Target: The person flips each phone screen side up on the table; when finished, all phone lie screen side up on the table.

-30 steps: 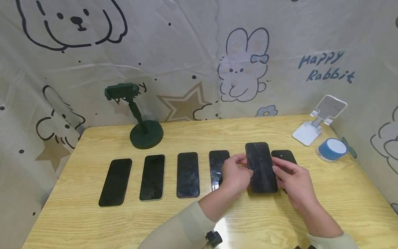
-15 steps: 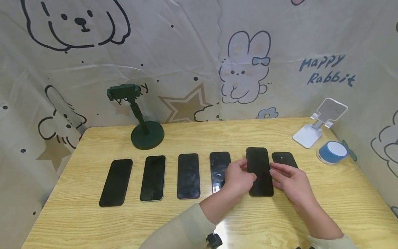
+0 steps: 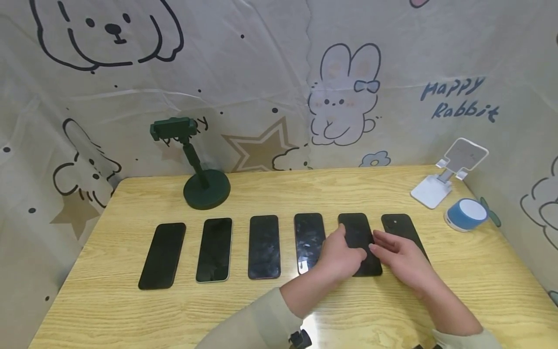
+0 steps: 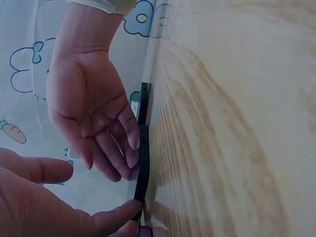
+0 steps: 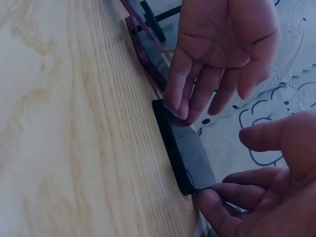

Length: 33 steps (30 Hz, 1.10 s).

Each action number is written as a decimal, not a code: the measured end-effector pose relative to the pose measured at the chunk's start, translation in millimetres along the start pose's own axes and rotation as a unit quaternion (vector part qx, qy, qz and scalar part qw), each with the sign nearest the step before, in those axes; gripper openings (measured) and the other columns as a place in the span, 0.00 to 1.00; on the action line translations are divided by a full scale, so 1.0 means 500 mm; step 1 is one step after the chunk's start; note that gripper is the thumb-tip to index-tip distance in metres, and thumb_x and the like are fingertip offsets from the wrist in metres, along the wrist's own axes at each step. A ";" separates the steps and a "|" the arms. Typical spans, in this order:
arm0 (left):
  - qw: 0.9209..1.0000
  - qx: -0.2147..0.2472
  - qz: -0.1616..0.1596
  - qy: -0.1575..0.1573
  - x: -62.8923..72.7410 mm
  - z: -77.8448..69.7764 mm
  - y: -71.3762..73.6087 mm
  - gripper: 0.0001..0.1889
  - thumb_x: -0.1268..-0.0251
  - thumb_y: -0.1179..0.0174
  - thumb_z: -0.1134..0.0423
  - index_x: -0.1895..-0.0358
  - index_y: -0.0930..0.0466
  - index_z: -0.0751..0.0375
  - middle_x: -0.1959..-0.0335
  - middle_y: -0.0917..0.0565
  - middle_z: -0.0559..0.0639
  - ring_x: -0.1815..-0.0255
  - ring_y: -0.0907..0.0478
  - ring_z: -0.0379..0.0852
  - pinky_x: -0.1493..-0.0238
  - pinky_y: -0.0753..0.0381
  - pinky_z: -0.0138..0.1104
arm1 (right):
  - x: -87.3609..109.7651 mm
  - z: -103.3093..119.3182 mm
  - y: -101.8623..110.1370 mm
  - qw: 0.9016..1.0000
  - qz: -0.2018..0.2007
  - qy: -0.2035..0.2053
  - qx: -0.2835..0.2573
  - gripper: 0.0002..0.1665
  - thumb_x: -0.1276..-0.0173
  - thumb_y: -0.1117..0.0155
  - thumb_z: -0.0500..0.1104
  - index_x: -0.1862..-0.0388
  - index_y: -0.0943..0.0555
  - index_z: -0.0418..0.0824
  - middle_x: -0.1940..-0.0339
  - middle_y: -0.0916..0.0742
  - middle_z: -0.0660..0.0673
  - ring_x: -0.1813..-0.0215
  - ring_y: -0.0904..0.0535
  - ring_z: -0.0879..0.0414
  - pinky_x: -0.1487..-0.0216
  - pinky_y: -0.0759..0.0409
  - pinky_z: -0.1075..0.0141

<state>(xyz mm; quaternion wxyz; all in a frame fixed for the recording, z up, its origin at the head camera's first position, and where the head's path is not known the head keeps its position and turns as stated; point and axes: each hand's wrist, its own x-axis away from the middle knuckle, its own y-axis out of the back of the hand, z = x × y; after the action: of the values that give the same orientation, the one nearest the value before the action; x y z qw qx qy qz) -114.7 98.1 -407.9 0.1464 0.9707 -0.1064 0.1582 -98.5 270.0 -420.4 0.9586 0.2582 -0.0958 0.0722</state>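
Observation:
A black smartphone lies screen up on the table, fifth from the left in a row of several phones. My left hand rests its fingertips at its left edge. On the opposite edge are the fingers of my right hand. Both thumbs stand raised apart from the phone in the right wrist view, where its lower end sits at the wood. Another dark phone, camera side up, lies partly hidden under my right hand. Left of the hands, a phone with a smudged screen is partly covered by my left hand.
Farther left lie three more phones, the nearest a dark one. A green phone stand rises at the back left. A white folding stand and a blue and white cylinder occupy the right. Printed fabric hangs behind the table.
The phone between my hands has come down from above the table and shifted slightly left into the row. My thumbs have lifted off it, and more of the rightmost phone shows.

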 end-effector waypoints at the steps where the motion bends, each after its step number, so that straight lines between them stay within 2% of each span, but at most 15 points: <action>1: 1.000 0.000 -0.002 -0.001 -0.001 0.001 -0.001 0.42 0.42 0.34 0.67 0.24 0.41 0.67 0.27 0.33 0.59 0.27 0.41 0.53 0.32 0.36 0.48 | 0.000 0.000 0.000 1.000 0.002 0.004 0.014 0.39 0.23 0.41 0.49 0.26 0.38 0.25 0.31 0.27 0.28 0.30 0.32 0.37 0.38 0.27 0.53; 5: 1.000 -0.002 -0.007 -0.003 -0.003 0.003 -0.007 0.41 0.41 0.34 0.66 0.23 0.42 0.67 0.27 0.33 0.59 0.27 0.39 0.52 0.32 0.36 0.47 | 0.002 0.002 -0.001 0.999 0.009 0.012 0.047 0.38 0.23 0.41 0.49 0.26 0.38 0.25 0.31 0.28 0.28 0.30 0.33 0.36 0.35 0.32 0.44; 9: 1.000 -0.011 -0.012 -0.011 0.003 0.004 -0.015 0.42 0.41 0.33 0.65 0.23 0.42 0.67 0.26 0.35 0.59 0.26 0.41 0.53 0.30 0.39 0.47 | 0.011 0.001 0.007 0.998 0.004 0.018 0.056 0.38 0.22 0.42 0.48 0.26 0.39 0.24 0.31 0.28 0.27 0.30 0.33 0.35 0.36 0.31 0.45; 13: 0.999 -0.009 -0.015 -0.040 0.018 0.002 -0.023 0.45 0.42 0.35 0.66 0.22 0.47 0.65 0.23 0.43 0.59 0.24 0.48 0.55 0.29 0.42 0.48 | 0.022 -0.008 0.029 0.998 -0.021 0.022 0.047 0.35 0.21 0.44 0.46 0.26 0.39 0.25 0.32 0.26 0.28 0.33 0.29 0.35 0.42 0.24 0.58; 17: 0.998 0.008 -0.010 -0.068 0.031 -0.014 -0.034 0.45 0.43 0.36 0.67 0.21 0.47 0.65 0.22 0.45 0.57 0.24 0.49 0.53 0.30 0.41 0.46 | 0.027 -0.028 0.063 0.997 -0.066 0.015 0.046 0.33 0.21 0.45 0.46 0.27 0.36 0.27 0.35 0.23 0.29 0.35 0.26 0.37 0.52 0.25 0.76; 19: 0.997 0.010 -0.006 -0.073 0.032 -0.024 -0.043 0.44 0.42 0.36 0.67 0.22 0.46 0.64 0.23 0.43 0.56 0.24 0.47 0.51 0.30 0.40 0.44 | 0.028 -0.040 0.082 0.993 -0.098 0.018 0.060 0.31 0.21 0.44 0.46 0.29 0.33 0.27 0.38 0.20 0.30 0.40 0.21 0.48 0.55 0.28 0.81; 21: 0.997 0.008 0.001 -0.071 0.029 -0.033 -0.052 0.43 0.42 0.36 0.67 0.22 0.44 0.64 0.24 0.40 0.55 0.25 0.44 0.50 0.30 0.39 0.43 | 0.025 -0.052 0.099 0.989 -0.125 0.021 0.080 0.30 0.22 0.43 0.45 0.31 0.31 0.27 0.41 0.19 0.30 0.42 0.20 0.47 0.57 0.29 0.83; 23: 0.998 0.007 0.014 -0.059 0.022 -0.039 -0.064 0.41 0.42 0.35 0.66 0.23 0.41 0.62 0.27 0.35 0.53 0.28 0.38 0.48 0.34 0.34 0.40 | 0.019 -0.064 0.115 0.985 -0.138 0.023 0.105 0.30 0.23 0.41 0.45 0.32 0.30 0.26 0.43 0.18 0.28 0.45 0.18 0.46 0.59 0.29 0.83; 24: 0.999 0.006 0.022 -0.048 0.018 -0.043 -0.071 0.40 0.41 0.35 0.66 0.23 0.40 0.61 0.29 0.32 0.51 0.30 0.35 0.46 0.36 0.31 0.40 | 0.016 -0.068 0.122 0.984 -0.135 0.020 0.112 0.31 0.24 0.41 0.45 0.32 0.30 0.25 0.43 0.19 0.27 0.45 0.18 0.45 0.59 0.29 0.83; 26: 0.999 0.000 0.043 -0.023 0.009 -0.049 -0.086 0.38 0.42 0.35 0.65 0.25 0.35 0.59 0.33 0.27 0.47 0.35 0.30 0.44 0.40 0.28 0.39 | 0.010 -0.077 0.133 0.985 -0.121 0.008 0.122 0.33 0.23 0.41 0.47 0.31 0.32 0.24 0.41 0.20 0.26 0.42 0.22 0.33 0.60 0.28 0.82; 28: 0.998 -0.004 0.060 0.001 0.001 -0.053 -0.103 0.36 0.42 0.34 0.64 0.27 0.32 0.57 0.37 0.23 0.45 0.39 0.27 0.41 0.44 0.25 0.39 | 0.006 -0.084 0.141 0.987 -0.105 -0.001 0.119 0.34 0.23 0.42 0.47 0.30 0.34 0.23 0.40 0.22 0.25 0.41 0.23 0.33 0.60 0.26 0.80; 30: 0.998 -0.008 0.067 0.018 -0.005 -0.056 -0.120 0.35 0.44 0.33 0.63 0.28 0.30 0.56 0.37 0.23 0.44 0.39 0.28 0.41 0.43 0.25 0.40 | 0.005 -0.090 0.145 0.989 -0.097 -0.006 0.109 0.34 0.22 0.43 0.46 0.29 0.35 0.23 0.39 0.22 0.24 0.41 0.23 0.34 0.60 0.23 0.77; 33: 0.998 -0.006 0.049 0.029 -0.009 -0.058 -0.145 0.36 0.45 0.32 0.64 0.29 0.30 0.54 0.35 0.28 0.46 0.37 0.31 0.42 0.42 0.26 0.40 | 0.008 -0.097 0.144 0.990 -0.102 -0.007 0.101 0.32 0.22 0.43 0.45 0.30 0.35 0.24 0.40 0.22 0.24 0.43 0.21 0.37 0.61 0.21 0.74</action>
<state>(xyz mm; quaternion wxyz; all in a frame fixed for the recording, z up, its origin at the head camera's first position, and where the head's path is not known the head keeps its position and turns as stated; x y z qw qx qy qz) -108.3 176.0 -401.2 0.1478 0.9582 -0.1508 0.1929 -101.0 356.8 -425.9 0.9291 0.3630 -0.0683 -0.0183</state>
